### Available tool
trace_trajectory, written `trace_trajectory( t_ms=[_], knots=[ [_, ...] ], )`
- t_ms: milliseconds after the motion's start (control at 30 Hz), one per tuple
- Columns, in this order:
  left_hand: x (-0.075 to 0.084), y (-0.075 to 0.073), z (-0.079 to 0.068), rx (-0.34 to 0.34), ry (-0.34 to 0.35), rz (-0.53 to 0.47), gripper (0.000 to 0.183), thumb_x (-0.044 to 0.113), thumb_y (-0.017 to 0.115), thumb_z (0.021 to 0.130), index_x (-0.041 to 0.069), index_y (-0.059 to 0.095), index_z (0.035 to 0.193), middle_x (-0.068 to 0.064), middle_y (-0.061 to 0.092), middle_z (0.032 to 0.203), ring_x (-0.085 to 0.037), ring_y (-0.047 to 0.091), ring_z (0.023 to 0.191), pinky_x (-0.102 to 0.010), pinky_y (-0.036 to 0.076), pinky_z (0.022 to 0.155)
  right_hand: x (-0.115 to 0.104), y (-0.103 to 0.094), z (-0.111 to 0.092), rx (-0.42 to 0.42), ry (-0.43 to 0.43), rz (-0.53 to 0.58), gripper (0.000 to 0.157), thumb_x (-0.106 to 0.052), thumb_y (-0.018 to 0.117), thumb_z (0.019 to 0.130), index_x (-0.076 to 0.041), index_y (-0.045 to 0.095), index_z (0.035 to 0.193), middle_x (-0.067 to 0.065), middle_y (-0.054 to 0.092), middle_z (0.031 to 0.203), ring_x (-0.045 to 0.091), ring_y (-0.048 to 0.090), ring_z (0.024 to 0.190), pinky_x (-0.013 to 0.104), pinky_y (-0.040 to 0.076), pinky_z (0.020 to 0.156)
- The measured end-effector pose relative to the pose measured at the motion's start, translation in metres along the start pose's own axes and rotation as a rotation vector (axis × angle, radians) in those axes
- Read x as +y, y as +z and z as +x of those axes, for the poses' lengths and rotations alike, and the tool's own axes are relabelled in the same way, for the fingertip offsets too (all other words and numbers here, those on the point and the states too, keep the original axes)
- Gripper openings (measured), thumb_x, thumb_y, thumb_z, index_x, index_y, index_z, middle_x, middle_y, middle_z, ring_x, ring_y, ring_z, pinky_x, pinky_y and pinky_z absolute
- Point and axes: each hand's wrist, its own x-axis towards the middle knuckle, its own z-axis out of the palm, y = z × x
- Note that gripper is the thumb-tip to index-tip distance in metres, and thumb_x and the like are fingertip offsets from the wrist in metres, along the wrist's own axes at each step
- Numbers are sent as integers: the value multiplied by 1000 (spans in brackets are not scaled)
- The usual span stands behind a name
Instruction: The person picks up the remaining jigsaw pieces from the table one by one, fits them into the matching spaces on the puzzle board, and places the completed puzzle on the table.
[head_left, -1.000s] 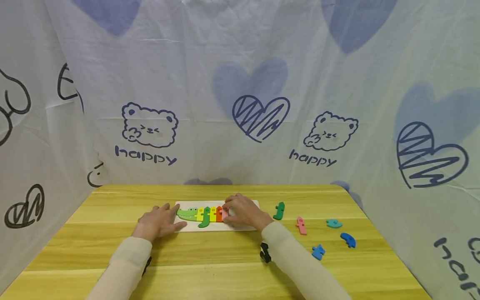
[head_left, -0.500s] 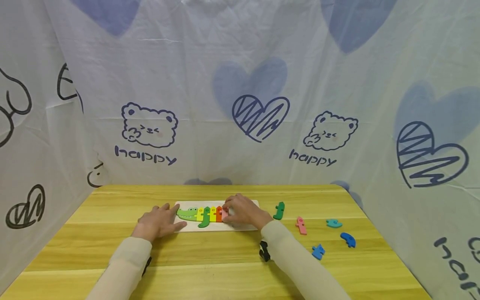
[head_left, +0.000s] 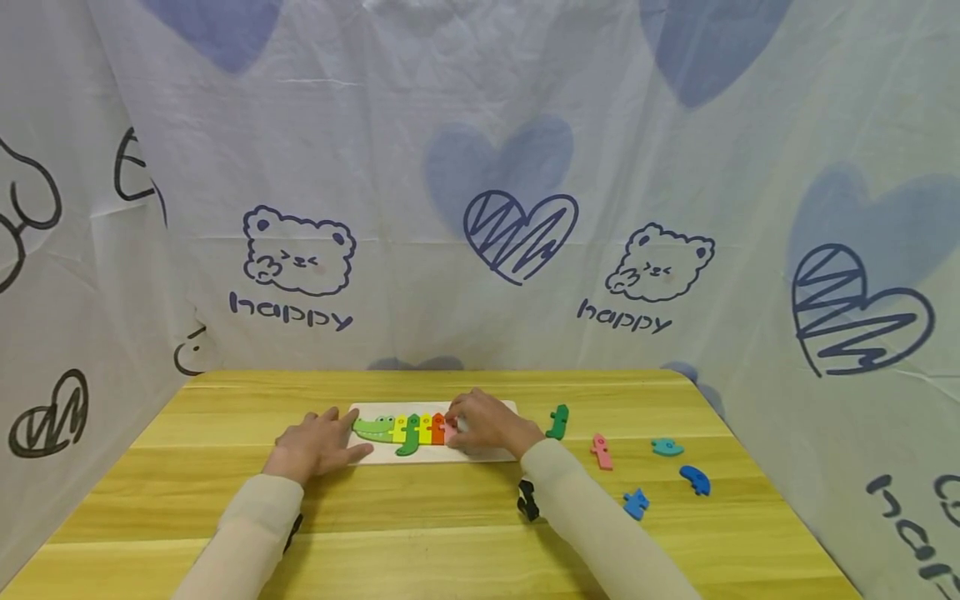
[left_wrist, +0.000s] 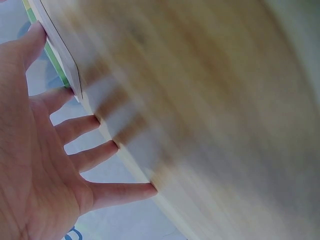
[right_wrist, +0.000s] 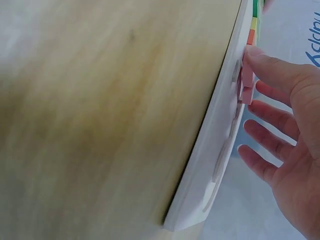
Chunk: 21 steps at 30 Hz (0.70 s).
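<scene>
A white puzzle board (head_left: 442, 456) lies across the wooden table. On its left part sits a crocodile head piece (head_left: 373, 429), followed by yellow, green and orange-red body pieces. My left hand (head_left: 318, 443) spreads its fingers at the board's left end; in the left wrist view the thumb (left_wrist: 35, 42) and index finger touch the board while the other fingertips rest on the table. With thumb and index finger my right hand (head_left: 486, 422) pinches a pink puzzle piece (right_wrist: 247, 75), beside the orange-red one. The right wrist view shows empty recesses in the board beyond it.
Loose pieces lie right of the board: a dark green one (head_left: 558, 422), a pink one (head_left: 602, 452), a teal one (head_left: 667, 447), a curved dark blue one (head_left: 697, 480) and a blue one (head_left: 636, 503). A printed curtain (head_left: 420, 333) surrounds the table's back and sides.
</scene>
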Motion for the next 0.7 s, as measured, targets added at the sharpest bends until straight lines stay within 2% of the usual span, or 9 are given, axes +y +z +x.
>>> trace_trajectory(
  t_ms=[467, 700],
  knots=[
    [-2, 2, 3, 3, 4, 1, 88, 75, 43, 84, 16, 34, 148, -22, 39, 148, -53, 41, 126, -70, 45, 83, 1, 5, 2, 2, -23, -9, 31, -37, 68, 87, -18, 71, 111, -2, 65, 122, 14, 55, 103, 29, 47, 93],
    [-4, 4, 6, 0, 1, -1, 88, 76, 41, 83, 17, 33, 149, -22, 37, 149, -53, 39, 127, -71, 43, 86, 4, 8, 3, 0, 8, 14, 39, -41, 70, 84, -19, 69, 116, -6, 66, 123, 10, 53, 99, 26, 47, 92]
  ],
)
